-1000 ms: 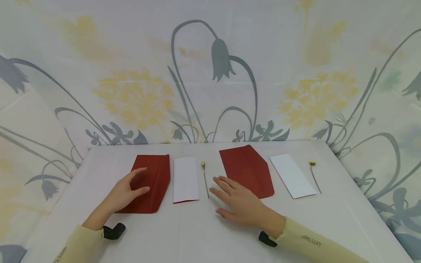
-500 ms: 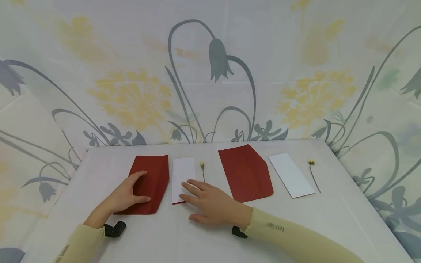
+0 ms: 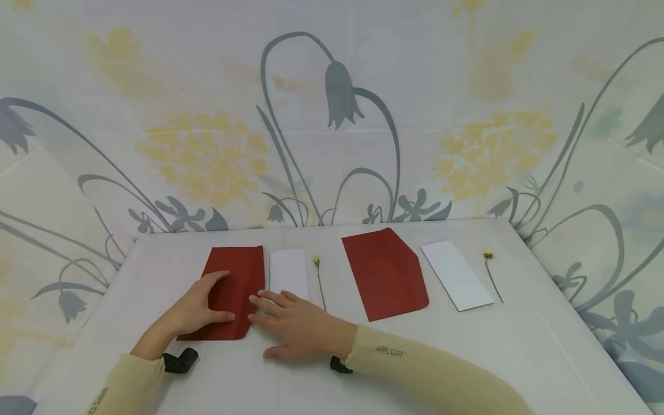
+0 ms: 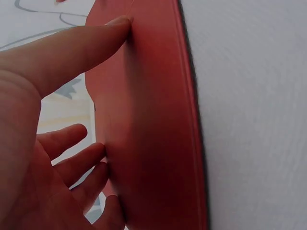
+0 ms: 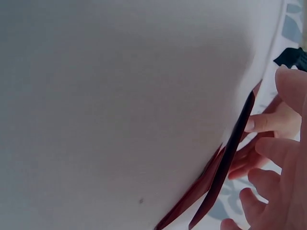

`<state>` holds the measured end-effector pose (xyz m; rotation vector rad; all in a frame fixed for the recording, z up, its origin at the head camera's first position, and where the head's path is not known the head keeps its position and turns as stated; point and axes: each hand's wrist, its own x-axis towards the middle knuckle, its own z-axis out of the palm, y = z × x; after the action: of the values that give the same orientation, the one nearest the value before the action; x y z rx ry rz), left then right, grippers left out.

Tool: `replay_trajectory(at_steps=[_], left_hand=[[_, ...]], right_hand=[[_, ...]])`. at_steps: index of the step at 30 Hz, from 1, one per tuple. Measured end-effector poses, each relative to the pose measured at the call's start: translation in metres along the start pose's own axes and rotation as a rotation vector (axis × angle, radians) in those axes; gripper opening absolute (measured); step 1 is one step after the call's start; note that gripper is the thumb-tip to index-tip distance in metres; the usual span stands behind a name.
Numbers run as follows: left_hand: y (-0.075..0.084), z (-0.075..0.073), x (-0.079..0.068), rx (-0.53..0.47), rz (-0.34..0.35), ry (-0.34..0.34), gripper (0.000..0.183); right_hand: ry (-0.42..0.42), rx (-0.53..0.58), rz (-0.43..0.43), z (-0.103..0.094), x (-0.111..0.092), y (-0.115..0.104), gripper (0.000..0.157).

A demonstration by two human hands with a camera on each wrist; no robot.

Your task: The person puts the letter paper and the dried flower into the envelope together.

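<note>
On the left of the table lies a red envelope [image 3: 240, 288] with its flap to the right. My left hand [image 3: 193, 308] rests on its near left part, thumb and fingers spread apart. In the left wrist view the thumb tip [image 4: 120, 23] touches the red paper. My right hand [image 3: 301, 327] is stretched over the near end of a white folded card [image 3: 287, 270], fingers extended. Its fingertips come close to the envelope's right edge; I cannot tell if they touch it. A dried flower [image 3: 318, 271] with a thin stem lies just beyond the card.
To the right lie a second red envelope [image 3: 386, 276], another white card [image 3: 456, 276] and another dried flower [image 3: 488, 256]. A floral-patterned cloth [image 3: 415, 69] stands behind the white table [image 3: 467, 363]. A black wrist piece [image 3: 181, 361] sits by the left sleeve.
My right hand has moved left, from beside the right envelope across the first flower and card to near the left envelope's edge. My left hand has stayed on the left envelope.
</note>
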<state>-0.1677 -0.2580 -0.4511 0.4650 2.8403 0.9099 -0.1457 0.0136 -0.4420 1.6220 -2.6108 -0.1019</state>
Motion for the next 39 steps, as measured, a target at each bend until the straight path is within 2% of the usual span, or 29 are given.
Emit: replay_trajectory(at_steps=[4,13,26,39], left_hand=[[0.000,0.001,0.000,0.020,0.010,-0.001,0.090],[0.006,0.001,0.000,0.092,0.040,0.006,0.089],[0.012,-0.001,-0.001,0.101,0.048,-0.007,0.084],[0.009,0.000,-0.001,0.132,0.052,0.003,0.078]], right_hand=[[-0.015,-0.017,0.010,0.001,0.010,-0.003,0.068],[-0.110,0.017,0.055,0.003,0.028,-0.009,0.069],[-0.225,0.048,0.083,0.001,0.031,-0.011,0.071],[-0.263,0.035,0.091,-0.002,0.033,-0.012,0.070]])
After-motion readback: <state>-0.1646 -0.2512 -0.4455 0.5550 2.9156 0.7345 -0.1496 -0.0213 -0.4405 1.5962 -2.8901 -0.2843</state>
